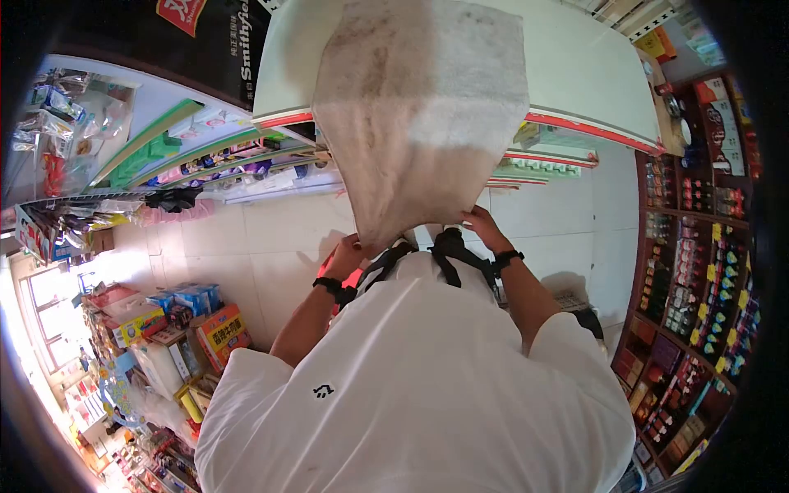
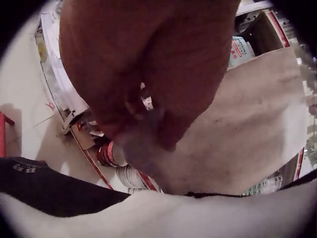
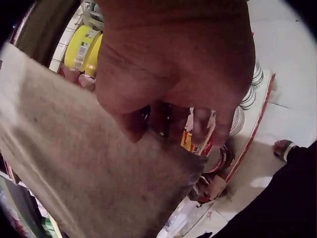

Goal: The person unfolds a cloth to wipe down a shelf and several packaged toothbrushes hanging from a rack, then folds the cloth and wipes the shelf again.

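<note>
A large stained, greyish-beige cloth (image 1: 419,107) lies with its far part over the white counter top (image 1: 588,74); its near part hangs off the front edge toward the person. My left hand (image 1: 341,259) pinches the near left corner, where the fabric bunches into folds. At the near right corner, my right hand (image 1: 486,228) grips the edge between thumb and fingers. The left wrist view shows the left hand (image 2: 148,74) dark in the foreground, the cloth stretching away to the right. In the right wrist view, the right hand (image 3: 173,69) has its fingertips at the cloth's edge.
Red-edged shelves (image 1: 551,158) with goods sit below the counter. Packaged items fill a rack (image 1: 205,164) on the left. Cartons (image 1: 222,337) are stacked at lower left on the tiled floor (image 1: 214,246). A tall shelf of bottles (image 1: 690,271) stands on the right.
</note>
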Action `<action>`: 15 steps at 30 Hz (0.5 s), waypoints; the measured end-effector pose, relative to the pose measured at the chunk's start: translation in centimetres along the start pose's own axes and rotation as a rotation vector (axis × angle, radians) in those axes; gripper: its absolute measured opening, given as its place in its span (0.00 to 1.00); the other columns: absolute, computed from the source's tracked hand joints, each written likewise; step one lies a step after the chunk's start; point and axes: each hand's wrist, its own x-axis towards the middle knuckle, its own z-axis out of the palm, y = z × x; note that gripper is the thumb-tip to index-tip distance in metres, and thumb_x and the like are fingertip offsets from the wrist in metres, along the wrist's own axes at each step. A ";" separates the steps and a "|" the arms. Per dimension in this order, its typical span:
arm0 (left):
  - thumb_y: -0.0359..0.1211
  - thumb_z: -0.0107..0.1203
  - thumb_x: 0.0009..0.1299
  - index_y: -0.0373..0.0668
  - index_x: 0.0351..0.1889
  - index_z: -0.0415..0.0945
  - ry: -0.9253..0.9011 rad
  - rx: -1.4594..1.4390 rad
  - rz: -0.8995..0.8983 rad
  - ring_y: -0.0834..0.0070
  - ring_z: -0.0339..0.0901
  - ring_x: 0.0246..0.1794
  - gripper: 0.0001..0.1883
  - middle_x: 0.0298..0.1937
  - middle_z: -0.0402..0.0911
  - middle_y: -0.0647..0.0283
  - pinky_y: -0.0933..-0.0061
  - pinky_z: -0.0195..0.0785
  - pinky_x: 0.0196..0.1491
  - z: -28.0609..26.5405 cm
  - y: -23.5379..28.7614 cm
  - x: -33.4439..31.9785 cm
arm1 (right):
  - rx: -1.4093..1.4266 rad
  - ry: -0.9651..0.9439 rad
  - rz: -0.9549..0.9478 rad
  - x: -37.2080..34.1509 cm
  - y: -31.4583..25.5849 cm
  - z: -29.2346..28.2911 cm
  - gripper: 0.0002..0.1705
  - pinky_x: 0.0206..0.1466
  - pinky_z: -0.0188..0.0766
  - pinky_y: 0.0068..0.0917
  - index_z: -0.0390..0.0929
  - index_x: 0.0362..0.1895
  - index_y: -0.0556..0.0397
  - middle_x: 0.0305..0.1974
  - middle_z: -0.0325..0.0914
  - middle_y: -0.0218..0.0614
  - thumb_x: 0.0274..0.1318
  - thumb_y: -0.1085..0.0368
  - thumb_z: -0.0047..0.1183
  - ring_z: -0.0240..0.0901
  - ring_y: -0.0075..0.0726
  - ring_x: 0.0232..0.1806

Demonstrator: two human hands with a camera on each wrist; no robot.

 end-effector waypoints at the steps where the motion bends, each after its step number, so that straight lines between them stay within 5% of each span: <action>1: 0.37 0.63 0.76 0.33 0.58 0.81 -0.006 -0.001 0.001 0.77 0.81 0.47 0.20 0.51 0.86 0.63 0.72 0.75 0.51 0.0 0.0 0.0 | -0.001 0.006 0.001 -0.5 0.5 -0.2 0.31 0.64 0.73 0.36 0.73 0.70 0.50 0.62 0.79 0.35 0.71 0.48 0.55 0.77 0.34 0.60; 3: 0.34 0.62 0.76 0.34 0.61 0.79 -0.003 -0.135 -0.007 0.77 0.82 0.46 0.19 0.48 0.87 0.61 0.70 0.77 0.49 0.1 0.5 0.0 | 0.067 0.085 0.082 -1.3 1.4 -1.0 0.33 0.59 0.78 0.35 0.71 0.72 0.51 0.60 0.79 0.34 0.72 0.46 0.54 0.78 0.33 0.57; 8: 0.29 0.59 0.77 0.40 0.67 0.65 0.091 -0.269 0.046 0.76 0.82 0.36 0.22 0.42 0.86 0.57 0.71 0.78 0.39 -0.6 5.5 -1.3 | 0.126 0.251 -0.077 -4.2 -0.2 0.0 0.20 0.47 0.83 0.31 0.72 0.59 0.56 0.50 0.83 0.40 0.75 0.55 0.54 0.82 0.32 0.43; 10: 0.26 0.57 0.77 0.45 0.65 0.54 0.176 -0.331 0.140 0.75 0.82 0.29 0.25 0.38 0.86 0.54 0.73 0.77 0.33 -1.2 7.6 -2.1 | 0.192 0.363 -0.279 -7.7 -4.9 2.1 0.12 0.37 0.78 0.26 0.73 0.53 0.55 0.33 0.81 0.30 0.73 0.63 0.57 0.76 0.20 0.34; 13: 0.26 0.56 0.78 0.46 0.67 0.57 0.139 -0.353 0.253 0.76 0.82 0.30 0.24 0.37 0.86 0.57 0.74 0.76 0.34 -2.3 18.5 -6.8 | 0.299 0.301 -0.326 -10.8 -10.2 2.7 0.11 0.38 0.80 0.28 0.74 0.54 0.54 0.34 0.82 0.30 0.73 0.65 0.57 0.79 0.21 0.36; 15: 0.28 0.55 0.78 0.54 0.74 0.58 0.044 -0.491 0.209 0.77 0.84 0.39 0.29 0.47 0.86 0.59 0.77 0.76 0.36 -5.0 19.2 -6.7 | 0.363 0.246 -0.368 -11.7 -11.9 3.1 0.11 0.41 0.83 0.30 0.75 0.55 0.49 0.36 0.84 0.32 0.73 0.65 0.56 0.83 0.25 0.39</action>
